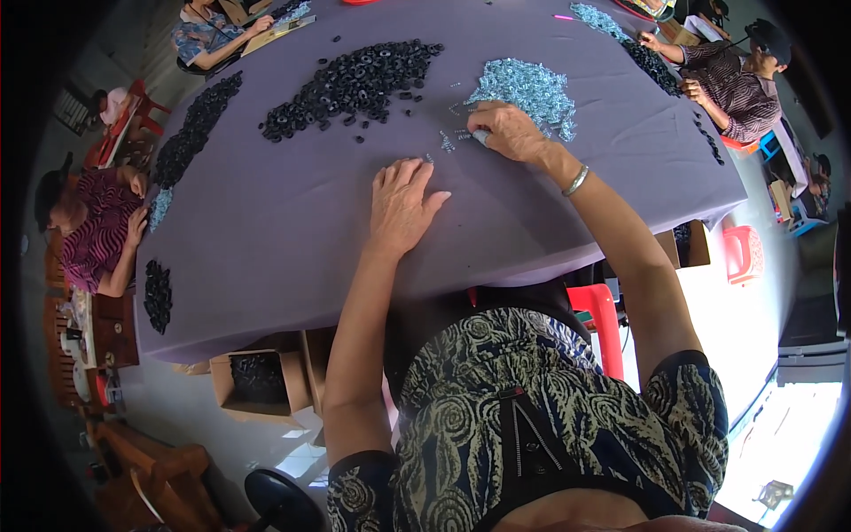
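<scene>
My left hand [403,206] rests palm down on the purple-grey cloth, fingers stretched and thumb held apart. Just past its fingertips lies a tiny metal coil [430,159]. At the near left edge of a heap of small shiny pale-blue coils [523,89], which look like springs, is my right hand [507,133]. Its fingers are curled in toward the thumb; what they hold, if anything, is hidden. A few loose coils [447,142] lie between the two hands. Farther left spreads a large heap of small black ring-like parts [355,84].
One person [97,213] sits at the left edge, another [731,84] at the right, and a third [208,35] at the far left, each beside black parts and coils. Under the table stands a cardboard box [297,377] of black parts. A red plastic chair [598,324] is close by me.
</scene>
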Motion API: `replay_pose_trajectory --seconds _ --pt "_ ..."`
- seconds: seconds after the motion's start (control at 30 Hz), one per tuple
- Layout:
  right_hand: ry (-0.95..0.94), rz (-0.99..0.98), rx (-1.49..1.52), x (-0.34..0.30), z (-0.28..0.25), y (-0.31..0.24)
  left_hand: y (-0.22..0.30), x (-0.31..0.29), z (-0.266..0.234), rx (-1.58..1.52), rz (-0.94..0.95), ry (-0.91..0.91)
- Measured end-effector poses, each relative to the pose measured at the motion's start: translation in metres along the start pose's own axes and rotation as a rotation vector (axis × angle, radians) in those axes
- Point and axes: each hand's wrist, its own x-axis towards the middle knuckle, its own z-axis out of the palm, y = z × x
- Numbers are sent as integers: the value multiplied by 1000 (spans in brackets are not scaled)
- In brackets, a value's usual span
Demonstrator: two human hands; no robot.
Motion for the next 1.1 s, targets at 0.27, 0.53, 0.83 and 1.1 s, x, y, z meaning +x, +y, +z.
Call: replay_pose_trajectory --seconds 0.27,0.53,0.83,1.1 --pt "1 -13 61 2 -2 -8 1 -1 1 -14 -5 23" --pt "-35 -98 -124 -2 1 -7 0 -1 3 -37 19 89" --pt "1 -45 134 3 -13 -34 1 1 -5 -282 -107 244" --pt "-122 102 644 9 3 -50 3 6 -4 -536 -157 344"
